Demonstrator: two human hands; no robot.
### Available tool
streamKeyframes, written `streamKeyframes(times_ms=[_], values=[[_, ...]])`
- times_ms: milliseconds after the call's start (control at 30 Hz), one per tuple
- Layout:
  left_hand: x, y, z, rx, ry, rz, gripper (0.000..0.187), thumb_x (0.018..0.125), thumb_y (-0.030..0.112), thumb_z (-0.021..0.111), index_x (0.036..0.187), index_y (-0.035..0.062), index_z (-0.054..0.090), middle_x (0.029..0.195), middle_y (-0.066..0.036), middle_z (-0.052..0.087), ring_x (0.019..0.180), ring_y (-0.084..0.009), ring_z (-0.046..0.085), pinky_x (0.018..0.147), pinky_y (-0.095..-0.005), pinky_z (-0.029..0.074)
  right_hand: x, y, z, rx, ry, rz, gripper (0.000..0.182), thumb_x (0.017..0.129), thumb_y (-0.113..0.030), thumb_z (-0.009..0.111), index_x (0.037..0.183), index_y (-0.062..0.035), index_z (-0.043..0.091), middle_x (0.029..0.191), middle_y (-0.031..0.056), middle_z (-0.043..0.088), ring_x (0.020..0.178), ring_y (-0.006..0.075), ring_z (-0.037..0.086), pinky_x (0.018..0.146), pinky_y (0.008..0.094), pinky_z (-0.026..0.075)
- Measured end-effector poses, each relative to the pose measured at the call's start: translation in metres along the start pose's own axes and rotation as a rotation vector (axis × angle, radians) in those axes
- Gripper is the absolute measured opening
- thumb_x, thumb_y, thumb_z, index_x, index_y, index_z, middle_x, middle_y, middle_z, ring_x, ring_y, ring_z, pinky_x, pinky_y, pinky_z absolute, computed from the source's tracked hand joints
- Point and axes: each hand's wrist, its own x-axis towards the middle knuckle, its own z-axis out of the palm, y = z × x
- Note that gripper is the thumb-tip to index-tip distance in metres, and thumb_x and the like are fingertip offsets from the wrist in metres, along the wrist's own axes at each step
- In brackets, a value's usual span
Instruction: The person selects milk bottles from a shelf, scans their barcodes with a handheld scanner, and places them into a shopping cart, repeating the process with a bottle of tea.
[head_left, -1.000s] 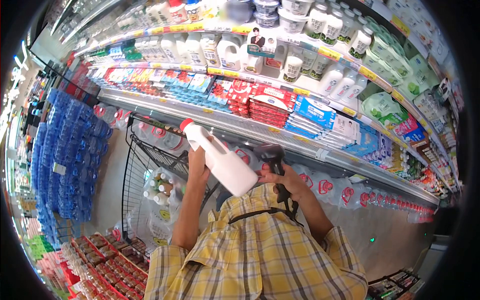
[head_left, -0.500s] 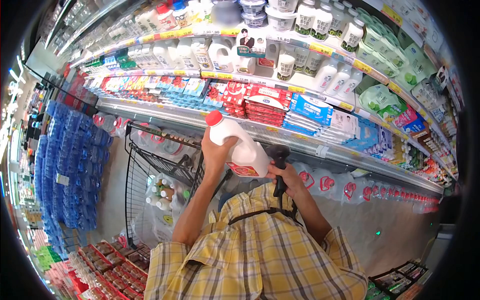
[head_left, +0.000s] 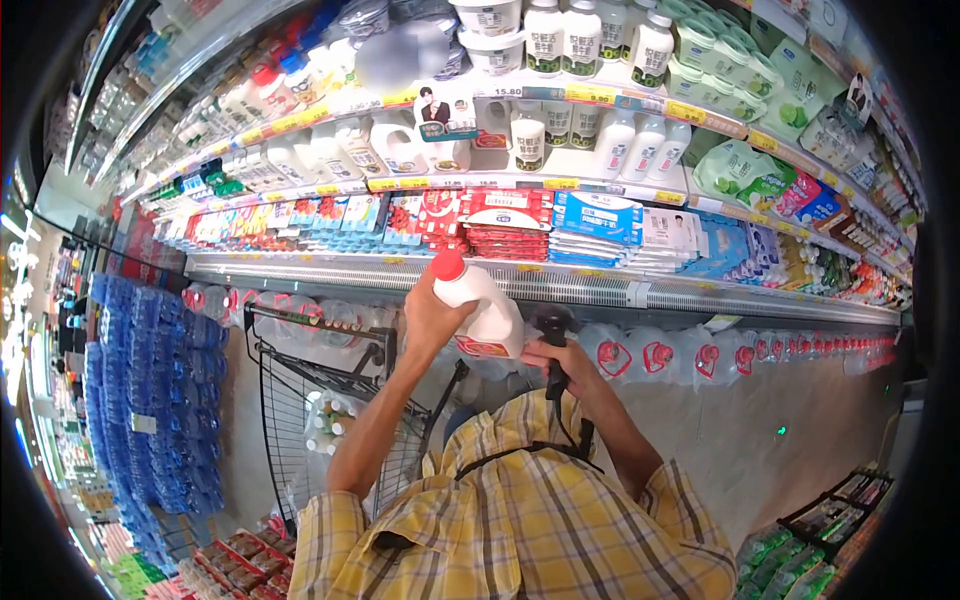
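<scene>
A white plastic milk jug (head_left: 492,312) with a red screw cap leans up and to the left in front of my chest. My left hand (head_left: 432,318) is wrapped round its upper part, below the cap, fingers partly hidden behind it. In my right hand (head_left: 570,362) is a black handheld device (head_left: 553,322) with a rounded head and a slim handle; its kind is unclear. The right fingertips also reach the jug's base at its lower right. A red label shows at the jug's bottom edge.
A black wire shopping cart (head_left: 325,325) stands to my left with bottles (head_left: 328,420) inside. Ahead runs a chilled shelf (head_left: 590,288) of milk and yogurt. Large clear water jugs (head_left: 655,355) line the floor beneath it. Blue-wrapped bottles (head_left: 160,390) are stacked at far left.
My view has shifted, so the shelves sit further left. The jug's cap end now appears lower and further right. Both hands keep their hold.
</scene>
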Motion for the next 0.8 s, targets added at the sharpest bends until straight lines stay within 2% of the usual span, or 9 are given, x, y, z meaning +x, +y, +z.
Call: streamKeyframes(times_ms=[67, 100, 167, 333, 467, 600, 667, 767, 800], values=[[0.017, -0.002, 0.012, 0.088, 0.032, 0.084, 0.054, 0.057, 0.015, 0.079, 0.106, 0.0052, 0.057, 0.093, -0.014, 0.066, 0.087, -0.0308, 0.064, 0.078, -0.0373, 0.050, -0.009, -0.001, -0.008, 0.016, 0.034, -0.021, 0.025, 0.082, -0.016, 0.065, 0.100, -0.0002, 0.056, 0.101, 0.0173, 0.063, 0.088, 0.0207, 0.066, 0.049, 0.0198, 0.043], [0.027, -0.003, 0.017, 0.117, 0.028, 0.089, 0.053, 0.056, 0.014, 0.078, 0.104, 0.0058, 0.057, 0.093, -0.014, 0.065, 0.089, -0.0339, 0.062, 0.078, -0.0393, 0.050, -0.016, -0.002, -0.012, 0.025, 0.038, -0.026, 0.025, 0.082, -0.016, 0.065, 0.100, -0.0002, 0.056, 0.101, 0.0173, 0.063, 0.088, 0.0207, 0.066, 0.049, 0.0198, 0.043], [0.049, -0.008, 0.027, 0.162, 0.021, 0.131, 0.053, 0.056, 0.014, 0.078, 0.104, 0.0060, 0.056, 0.093, -0.014, 0.064, 0.090, -0.0341, 0.061, 0.078, -0.0399, 0.049, -0.033, -0.002, -0.021, 0.052, 0.110, -0.009, 0.024, 0.082, -0.014, 0.065, 0.097, 0.0004, 0.053, 0.107, 0.0204, 0.061, 0.102, 0.0281, 0.062, 0.051, 0.0213, 0.043], [0.116, -0.029, 0.057, 0.318, 0.047, 0.266, 0.053, 0.058, 0.014, 0.076, 0.106, 0.0064, 0.053, 0.102, -0.016, 0.059, 0.092, -0.0363, 0.059, 0.077, -0.0432, 0.048, -0.066, 0.022, -0.052, 0.212, 0.188, -0.054, 0.021, 0.085, -0.012, 0.062, 0.097, 0.0008, 0.051, 0.108, 0.0227, 0.060, 0.100, 0.0306, 0.062, 0.053, 0.0233, 0.045], [0.172, -0.036, 0.080, 0.402, 0.069, 0.246, 0.050, 0.061, 0.017, 0.074, 0.105, 0.0055, 0.053, 0.102, -0.017, 0.058, 0.090, -0.0386, 0.058, 0.076, -0.0464, 0.048, -0.096, 0.038, -0.060, 0.359, 0.327, -0.078, 0.020, 0.087, -0.013, 0.059, 0.098, 0.0018, 0.051, 0.108, 0.0236, 0.060, 0.098, 0.0295, 0.063, 0.054, 0.0237, 0.045], [0.215, -0.033, 0.094, 0.417, 0.049, 0.248, 0.046, 0.063, 0.018, 0.072, 0.104, 0.0056, 0.053, 0.100, -0.019, 0.058, 0.088, -0.0411, 0.058, 0.074, -0.0483, 0.048, -0.114, 0.056, -0.071, 0.381, 0.352, -0.062, 0.025, 0.088, -0.015, 0.059, 0.102, 0.0026, 0.049, 0.108, 0.0241, 0.060, 0.098, 0.0290, 0.063, 0.055, 0.0223, 0.046], [0.234, -0.030, 0.101, 0.425, 0.052, 0.218, 0.043, 0.063, 0.019, 0.071, 0.101, 0.0044, 0.057, 0.101, -0.021, 0.057, 0.088, -0.0416, 0.059, 0.075, -0.0486, 0.049, -0.117, 0.071, -0.079, 0.482, 0.416, -0.053, 0.030, 0.088, -0.017, 0.058, 0.107, 0.0029, 0.045, 0.109, 0.0246, 0.060, 0.098, 0.0290, 0.062, 0.054, 0.0205, 0.046], [0.264, -0.033, 0.106, 0.482, -0.036, 0.079, 0.037, 0.061, 0.025, 0.071, 0.090, 0.0037, 0.065, 0.092, -0.021, 0.064, 0.086, -0.0393, 0.061, 0.076, -0.0463, 0.050, -0.124, 0.080, -0.086, 0.520, 0.424, -0.024, 0.032, 0.089, -0.017, 0.058, 0.109, 0.0027, 0.043, 0.109, 0.0249, 0.059, 0.099, 0.0298, 0.062, 0.052, 0.0195, 0.045], [0.271, -0.033, 0.106, 0.482, -0.034, 0.086, 0.037, 0.061, 0.025, 0.071, 0.090, 0.0037, 0.065, 0.092, -0.021, 0.064, 0.086, -0.0393, 0.061, 0.076, -0.0463, 0.050, -0.125, 0.081, -0.085, 0.522, 0.422, -0.031, 0.032, 0.089, -0.017, 0.058, 0.109, 0.0027, 0.043, 0.109, 0.0249, 0.059, 0.099, 0.0298, 0.062, 0.052, 0.0195, 0.045]])
